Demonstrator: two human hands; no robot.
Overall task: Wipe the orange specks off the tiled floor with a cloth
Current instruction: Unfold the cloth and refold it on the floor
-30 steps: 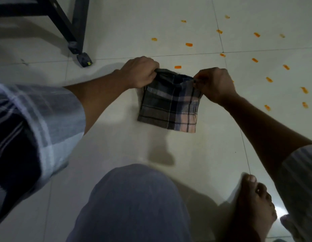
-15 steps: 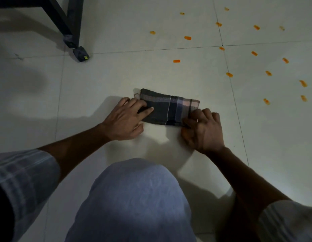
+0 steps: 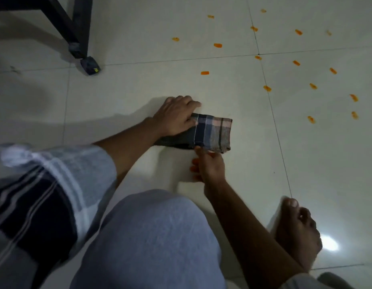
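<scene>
Plaid cloth (image 3: pixel 210 132) lies folded on the floor (image 3: pixel 139 90). Left hand (image 3: pixel 176 115) presses flat on its left end; right hand (image 3: pixel 210 165) pinches its near edge. Orange specks (image 3: pixel 267 88) lie beyond the cloth.

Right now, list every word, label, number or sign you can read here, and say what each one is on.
No readable text anywhere.
Yellow mark on the black foot of the stand: too small and blurred to read, may be a sticker.
Cloth: plaid pattern only, no label showing.
Floor and orange specks: no writing.
</scene>
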